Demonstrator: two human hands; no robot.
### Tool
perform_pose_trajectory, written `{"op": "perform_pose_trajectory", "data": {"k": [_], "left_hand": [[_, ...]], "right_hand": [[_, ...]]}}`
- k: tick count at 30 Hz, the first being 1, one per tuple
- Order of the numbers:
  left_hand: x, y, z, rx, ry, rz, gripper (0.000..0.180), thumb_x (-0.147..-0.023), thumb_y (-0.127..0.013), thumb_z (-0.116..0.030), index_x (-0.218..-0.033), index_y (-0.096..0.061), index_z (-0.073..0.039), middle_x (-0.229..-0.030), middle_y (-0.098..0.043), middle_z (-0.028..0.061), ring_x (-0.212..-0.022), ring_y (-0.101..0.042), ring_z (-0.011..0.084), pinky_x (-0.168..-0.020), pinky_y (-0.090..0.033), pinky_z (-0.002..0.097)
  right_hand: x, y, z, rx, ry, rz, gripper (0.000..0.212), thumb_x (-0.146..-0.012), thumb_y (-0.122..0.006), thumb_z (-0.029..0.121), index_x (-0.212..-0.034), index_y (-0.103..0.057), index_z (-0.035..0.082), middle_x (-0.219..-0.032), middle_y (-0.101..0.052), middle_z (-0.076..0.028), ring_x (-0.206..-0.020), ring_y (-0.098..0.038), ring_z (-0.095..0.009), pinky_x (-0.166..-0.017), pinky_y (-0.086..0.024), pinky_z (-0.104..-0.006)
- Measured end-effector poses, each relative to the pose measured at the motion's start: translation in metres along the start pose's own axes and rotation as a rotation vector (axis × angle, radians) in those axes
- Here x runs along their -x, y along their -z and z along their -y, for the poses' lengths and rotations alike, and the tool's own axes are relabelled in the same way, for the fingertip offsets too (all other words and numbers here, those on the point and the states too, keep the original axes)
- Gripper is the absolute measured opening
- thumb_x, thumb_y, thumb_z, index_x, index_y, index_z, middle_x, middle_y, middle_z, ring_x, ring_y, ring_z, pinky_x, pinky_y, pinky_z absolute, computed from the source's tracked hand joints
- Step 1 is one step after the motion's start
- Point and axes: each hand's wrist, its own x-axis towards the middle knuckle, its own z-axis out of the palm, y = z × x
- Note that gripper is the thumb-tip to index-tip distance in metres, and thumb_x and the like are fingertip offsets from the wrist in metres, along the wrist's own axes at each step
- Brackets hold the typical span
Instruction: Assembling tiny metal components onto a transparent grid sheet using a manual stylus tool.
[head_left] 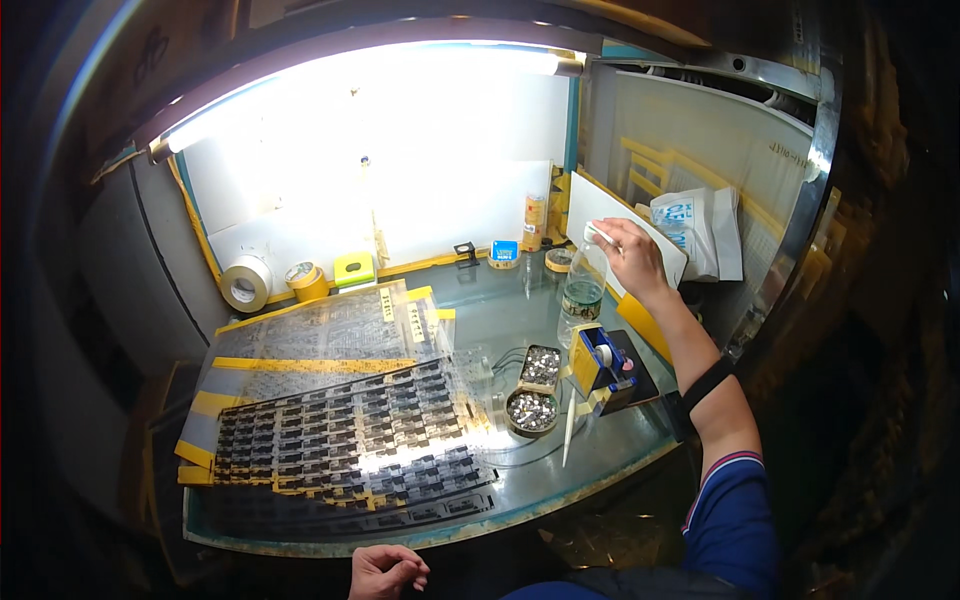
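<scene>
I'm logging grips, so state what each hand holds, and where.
The right hand pinches a white piece atop the clear bottle; whether it is the cap is unclear. The curled left hand shows nothing held.

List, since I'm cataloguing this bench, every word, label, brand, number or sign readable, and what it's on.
White bag: blue lettering, not copied.
Blue label: white lettering, too small to read.
Yellow labels: dark characters, too blurred.
Orange canister: print too small.
Right panel: blurred marks.

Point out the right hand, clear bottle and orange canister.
Right hand [637, 260]: head view, back of the hand.
Clear bottle [582, 294]: head view, its body.
Orange canister [533, 222]: head view, its side.
</scene>
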Motion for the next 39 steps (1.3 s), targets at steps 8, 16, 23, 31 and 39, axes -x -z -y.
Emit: {"op": "perform_pose_trajectory", "data": {"k": [8, 16, 23, 31, 39], "left_hand": [[0.003, -0.003, 0.001, -0.016, -0.013, -0.082, 0.009, -0.091, -0.063, 0.0, -0.095, -0.07, 0.004, -0.084, -0.07, 0.0116, -0.065, -0.064, 0.0151, -0.059, -0.052, 0.0263], [0.008, -0.01, -0.005, 0.048, -0.003, -0.082, 0.018, -0.086, -0.068, 0.002, -0.102, -0.069, 0.008, -0.09, -0.071, 0.0153, -0.072, -0.066, 0.0189, -0.068, -0.054, 0.0289], [0.003, -0.018, -0.002, 0.165, 0.018, -0.013, 0.021, -0.082, -0.071, 0.0, -0.101, -0.069, 0.009, -0.088, -0.071, 0.0167, -0.075, -0.067, 0.0209, -0.071, -0.055, 0.0299], [0.008, -0.027, -0.001, 0.145, 0.09, -0.05, 0.02, -0.082, -0.072, -0.001, -0.099, -0.069, 0.009, -0.09, -0.07, 0.0156, -0.075, -0.066, 0.0194, -0.07, -0.054, 0.0284], [-0.001, -0.034, -0.004, 0.236, 0.164, -0.139, 0.014, -0.086, -0.064, 0.005, -0.098, -0.067, 0.012, -0.089, -0.069, 0.0191, -0.074, -0.067, 0.0214, -0.069, -0.057, 0.0294]], "right_hand": [[0.001, -0.013, 0.018, -0.186, -0.289, -0.045, 0.041, -0.075, -0.084, 0.031, -0.107, -0.073, 0.007, -0.093, -0.074, -0.014, -0.082, -0.072, -0.026, -0.075, -0.056, -0.0341], [-0.042, 0.136, 0.023, -0.385, -0.048, -1.014, 0.022, -0.085, -0.078, 0.012, -0.103, -0.073, 0.001, -0.098, -0.074, -0.011, -0.086, -0.07, -0.014, -0.079, -0.057, -0.0284], [-0.033, 0.112, 0.018, -0.277, 0.108, -0.826, 0.032, -0.085, -0.076, 0.007, -0.115, -0.068, 0.001, -0.119, -0.067, -0.012, -0.097, -0.069, -0.02, -0.085, -0.06, -0.0345], [-0.007, -0.001, 0.013, -0.376, -0.186, -0.245, 0.038, -0.08, -0.081, 0.023, -0.112, -0.071, 0.004, -0.092, -0.075, -0.015, -0.079, -0.073, -0.018, -0.071, -0.057, -0.0305], [0.003, -0.008, 0.017, -0.264, -0.262, 0.042, 0.035, -0.084, -0.077, 0.026, -0.113, -0.072, 0.008, -0.094, -0.073, -0.017, -0.084, -0.073, -0.025, -0.078, -0.056, -0.0337]]}}
